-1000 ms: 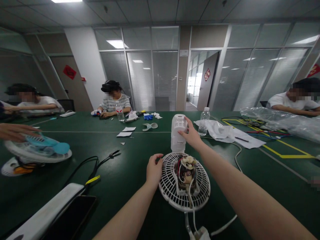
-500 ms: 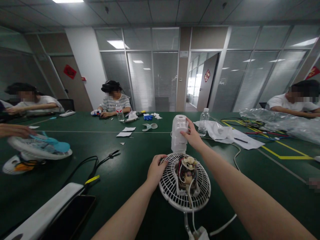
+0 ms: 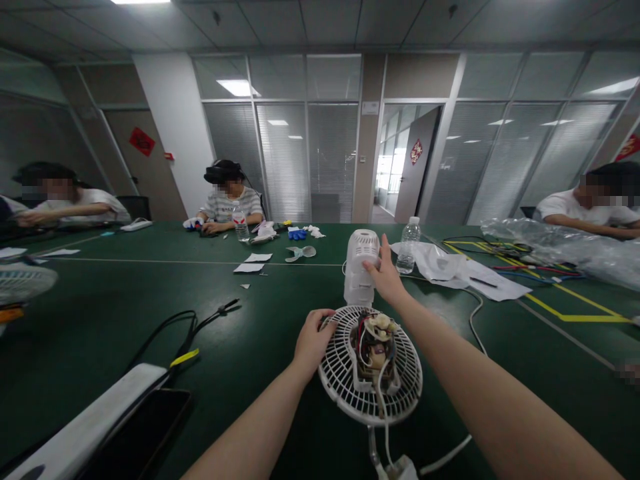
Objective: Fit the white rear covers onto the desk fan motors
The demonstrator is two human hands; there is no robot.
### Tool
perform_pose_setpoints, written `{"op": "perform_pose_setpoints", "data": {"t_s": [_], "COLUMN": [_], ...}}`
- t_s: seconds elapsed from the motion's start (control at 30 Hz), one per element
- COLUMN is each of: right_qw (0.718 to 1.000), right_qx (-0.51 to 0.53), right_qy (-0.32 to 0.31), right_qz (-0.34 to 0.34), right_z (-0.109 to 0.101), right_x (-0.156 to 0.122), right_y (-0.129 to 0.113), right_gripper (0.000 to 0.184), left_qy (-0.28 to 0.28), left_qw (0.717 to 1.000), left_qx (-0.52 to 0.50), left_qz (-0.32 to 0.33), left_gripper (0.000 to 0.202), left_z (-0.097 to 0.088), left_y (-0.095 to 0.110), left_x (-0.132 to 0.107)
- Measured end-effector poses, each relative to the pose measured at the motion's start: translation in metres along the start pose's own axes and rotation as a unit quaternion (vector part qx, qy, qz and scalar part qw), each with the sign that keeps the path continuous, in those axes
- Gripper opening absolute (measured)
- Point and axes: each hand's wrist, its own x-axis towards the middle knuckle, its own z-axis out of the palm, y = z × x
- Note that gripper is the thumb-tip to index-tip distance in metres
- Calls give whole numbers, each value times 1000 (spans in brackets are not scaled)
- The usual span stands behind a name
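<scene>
Head view shows 2 bare hands at work over a dark green counter (image 3: 240, 387). White round fan guard (image 3: 334, 373) lies on this counter, in front of the person, and an exposed motor (image 3: 376, 343) with thin wires sits at its middle, facing up. Just behind the guard, a white plastic housing (image 3: 357, 270) stands upright; I cannot tell whether these 2 parts are joined.

The left hand (image 3: 310, 343) has its fingers bent and rests them on the left edge of the guard; I cannot tell if it grips the rim. The right hand (image 3: 391, 277) is spread, with its thumb against the right side of the housing and its index finger pointing upward beside it.

A white cable (image 3: 386, 413) runs from the motor toward the near edge. To the left lie a black phone (image 3: 140, 437), a long white box (image 3: 95, 420) beside it, and black cables (image 3: 186, 333) with a yellow tag (image 3: 184, 358). Farther away are 2 white sheets (image 3: 249, 268) and a clear fan blade (image 3: 303, 253). Right of the housing, a transparent bottle (image 3: 409, 247) stands near white papers (image 3: 500, 285). Across the counter sits a person in a striped shirt (image 3: 231, 205).
</scene>
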Motion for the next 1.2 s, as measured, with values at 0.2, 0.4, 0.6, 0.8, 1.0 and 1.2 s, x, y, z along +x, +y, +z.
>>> {"op": "perform_pose_setpoints", "data": {"t_s": [0.2,0.4,0.6,0.8,1.0,1.2], "right_qw": [999,998,993,982,979,995], "right_qx": [-5,12,65,159,161,90], "right_qy": [29,64,101,87,96,30], "right_qz": [27,23,9,52,75,32], "right_z": [0,-3,-33,-68,-63,-55], "right_x": [0,6,-18,-98,-161,-179], "right_y": [-6,-14,-40,-76,-87,-85], "right_gripper": [82,80,74,72,70,71], "left_qy": [-1,-2,-7,-1,-4,23], "left_qw": [1000,1000,1000,1000,1000,1000], "left_qx": [7,7,6,4,-3,1], "left_qz": [1,-2,-5,-4,-4,-7], "left_gripper": [22,22,23,24,25,35], "left_z": [-1,-1,-2,0,1,2], "left_y": [3,5,6,2,1,1], "left_x": [0,-1,-2,0,-1,-4]}}
